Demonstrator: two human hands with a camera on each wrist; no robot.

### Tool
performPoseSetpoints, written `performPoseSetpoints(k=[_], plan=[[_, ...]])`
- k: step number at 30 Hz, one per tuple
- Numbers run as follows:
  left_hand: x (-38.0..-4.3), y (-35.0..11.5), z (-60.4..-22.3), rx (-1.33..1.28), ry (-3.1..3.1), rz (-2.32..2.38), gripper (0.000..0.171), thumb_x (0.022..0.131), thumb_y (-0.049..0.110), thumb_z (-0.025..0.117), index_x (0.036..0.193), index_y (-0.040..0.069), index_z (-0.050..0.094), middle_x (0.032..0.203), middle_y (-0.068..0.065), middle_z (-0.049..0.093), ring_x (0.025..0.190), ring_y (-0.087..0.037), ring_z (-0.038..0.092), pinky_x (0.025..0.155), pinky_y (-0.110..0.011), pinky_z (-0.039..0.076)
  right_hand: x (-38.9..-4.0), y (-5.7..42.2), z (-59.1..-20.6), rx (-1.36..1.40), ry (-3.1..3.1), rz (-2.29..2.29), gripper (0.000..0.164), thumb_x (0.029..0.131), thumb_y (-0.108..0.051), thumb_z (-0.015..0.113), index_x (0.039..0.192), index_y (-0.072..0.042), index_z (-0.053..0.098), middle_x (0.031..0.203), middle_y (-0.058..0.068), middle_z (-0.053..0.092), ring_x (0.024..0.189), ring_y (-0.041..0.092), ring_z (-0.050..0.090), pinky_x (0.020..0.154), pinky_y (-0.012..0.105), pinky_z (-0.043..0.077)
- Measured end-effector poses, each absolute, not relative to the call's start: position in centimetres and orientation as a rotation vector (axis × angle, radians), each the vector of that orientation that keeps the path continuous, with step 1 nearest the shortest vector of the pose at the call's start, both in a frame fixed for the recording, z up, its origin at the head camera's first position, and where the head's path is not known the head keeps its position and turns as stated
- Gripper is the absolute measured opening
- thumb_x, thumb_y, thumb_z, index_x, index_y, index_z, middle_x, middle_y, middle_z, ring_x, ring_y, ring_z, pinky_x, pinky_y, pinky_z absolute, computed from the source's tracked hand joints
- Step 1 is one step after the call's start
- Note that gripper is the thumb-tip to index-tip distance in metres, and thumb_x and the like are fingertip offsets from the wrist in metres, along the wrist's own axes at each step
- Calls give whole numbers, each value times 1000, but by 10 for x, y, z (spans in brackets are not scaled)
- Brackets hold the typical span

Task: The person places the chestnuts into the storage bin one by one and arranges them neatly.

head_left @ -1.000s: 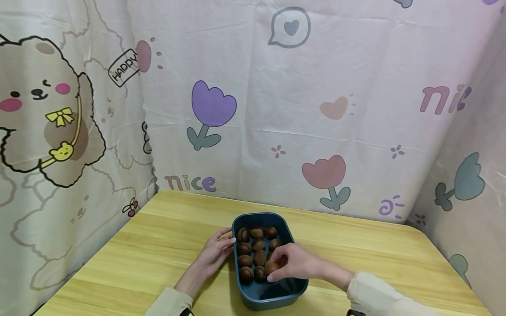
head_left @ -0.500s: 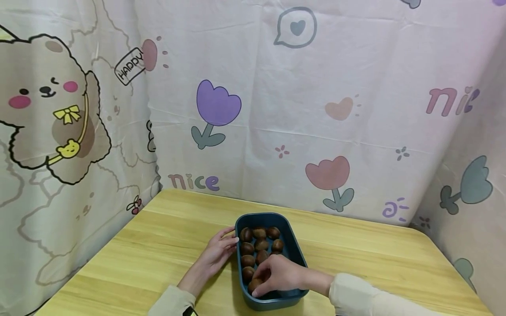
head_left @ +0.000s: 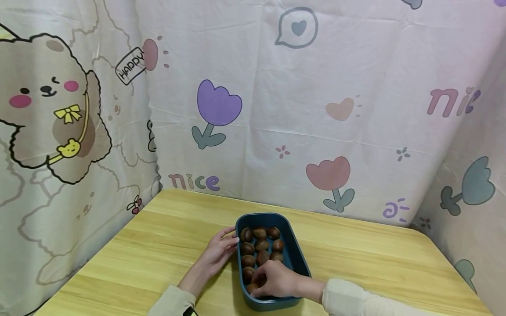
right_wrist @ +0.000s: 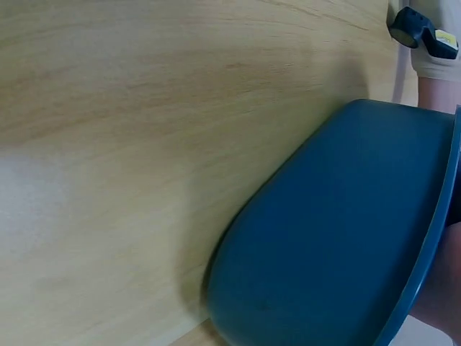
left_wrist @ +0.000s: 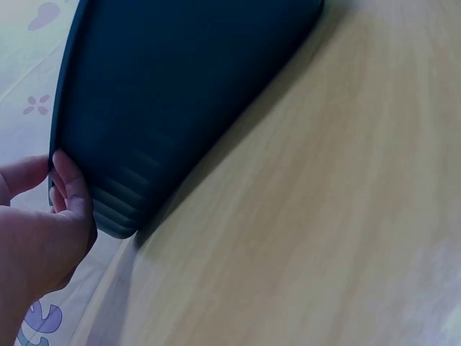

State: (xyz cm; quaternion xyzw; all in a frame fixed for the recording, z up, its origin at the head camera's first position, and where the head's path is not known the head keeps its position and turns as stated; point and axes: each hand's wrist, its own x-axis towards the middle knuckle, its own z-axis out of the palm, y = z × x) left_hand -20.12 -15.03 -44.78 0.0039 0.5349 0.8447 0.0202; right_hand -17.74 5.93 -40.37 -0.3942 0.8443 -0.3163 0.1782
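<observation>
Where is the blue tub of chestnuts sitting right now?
In the head view, the blue tub sits on the wooden table, near its front edge, between the left hand and right hand.

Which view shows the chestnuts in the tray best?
The head view: it looks down into the dark blue tray and shows the chestnuts in rows, with the right hand over the nearest ones. Both wrist views show only the tray's outer wall, no chestnuts; the left hand touches its rim.
</observation>
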Motion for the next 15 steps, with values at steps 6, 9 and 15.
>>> performPoseSetpoints(k=[6,9,15], plan=[[-202,-150,-448,2,1656,2624,49,94,-4,52,138,-10,32,101,-8,56,85,-13,56,77,-26,46,-178,65,-402,-1126,2351,-880,13,79,-11,80,90,-6,75,81,-11,67,74,-3,59,67,17,48],[-201,-150,-448,-5,1659,2625,49,94,-4,52,138,-10,32,103,-9,57,86,-14,56,77,-26,46,-179,68,-400,-1127,2320,-897,14,80,-8,79,93,-6,75,84,-10,68,77,-2,60,69,17,48],[-201,-150,-448,-7,1671,2618,49,95,-3,52,139,-10,32,107,-10,56,88,-15,55,78,-26,46,-181,80,-393,-1021,2272,-1032,17,80,-4,77,96,-2,73,85,2,71,74,3,63,67,20,51]])
